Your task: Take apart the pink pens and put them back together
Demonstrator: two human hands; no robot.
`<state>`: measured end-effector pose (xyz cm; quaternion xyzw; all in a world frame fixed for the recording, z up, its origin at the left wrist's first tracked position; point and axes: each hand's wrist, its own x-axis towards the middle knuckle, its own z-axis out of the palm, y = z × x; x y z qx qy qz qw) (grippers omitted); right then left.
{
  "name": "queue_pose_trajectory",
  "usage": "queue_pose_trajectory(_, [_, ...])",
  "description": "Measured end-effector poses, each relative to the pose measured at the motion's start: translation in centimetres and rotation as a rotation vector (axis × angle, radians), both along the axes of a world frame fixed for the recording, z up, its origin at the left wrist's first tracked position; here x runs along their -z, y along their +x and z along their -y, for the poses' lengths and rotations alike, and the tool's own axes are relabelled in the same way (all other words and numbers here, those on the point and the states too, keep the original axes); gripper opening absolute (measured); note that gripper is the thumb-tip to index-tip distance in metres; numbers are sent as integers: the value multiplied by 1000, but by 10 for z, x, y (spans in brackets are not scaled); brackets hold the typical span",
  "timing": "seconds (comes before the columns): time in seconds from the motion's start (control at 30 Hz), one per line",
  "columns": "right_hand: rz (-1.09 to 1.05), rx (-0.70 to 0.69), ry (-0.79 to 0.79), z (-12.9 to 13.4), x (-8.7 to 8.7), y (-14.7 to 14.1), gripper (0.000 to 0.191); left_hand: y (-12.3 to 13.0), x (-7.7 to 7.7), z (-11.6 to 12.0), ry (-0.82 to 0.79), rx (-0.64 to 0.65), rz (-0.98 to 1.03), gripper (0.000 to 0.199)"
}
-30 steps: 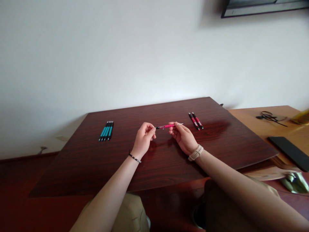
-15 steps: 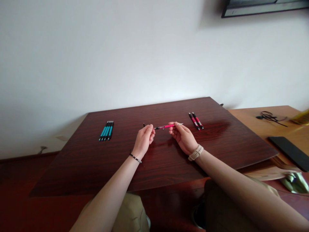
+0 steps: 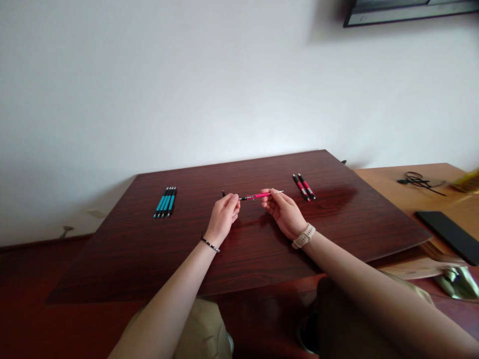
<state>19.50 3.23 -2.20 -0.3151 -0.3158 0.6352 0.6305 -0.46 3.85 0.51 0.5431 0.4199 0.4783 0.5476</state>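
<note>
A pink pen barrel point(image 3: 258, 196) is held level between both hands above the dark wooden table point(image 3: 247, 259). My left hand point(image 3: 223, 212) pinches its black left end; a short black piece point(image 3: 223, 193) sticks up behind these fingers. At the pink right end, my right hand point(image 3: 282, 209) is closed, with a thin light-coloured rod point(image 3: 279, 192) at its fingertips. Two pink and black pens point(image 3: 304, 188) lie side by side to the right. On the left, several blue and black pens point(image 3: 165, 202) lie in a neat row.
To the right is a lighter wooden table point(image 3: 381, 187) with a coiled black cable point(image 3: 417, 180), a dark flat phone-like object point(image 3: 447, 234) and a yellow item point(image 3: 467, 182). A screen point(image 3: 411, 12) hangs on the white wall behind.
My left hand has shifted very slightly at the pen's black end. Otherwise both hands and the pens look the same.
</note>
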Motion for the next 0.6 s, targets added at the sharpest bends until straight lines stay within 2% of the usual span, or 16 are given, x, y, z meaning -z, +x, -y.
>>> queue_pose_trajectory(0.6, [-9, 7, -4, 0, -1, -1, 40, -3, -2, 0, 88, -64, -141, 22])
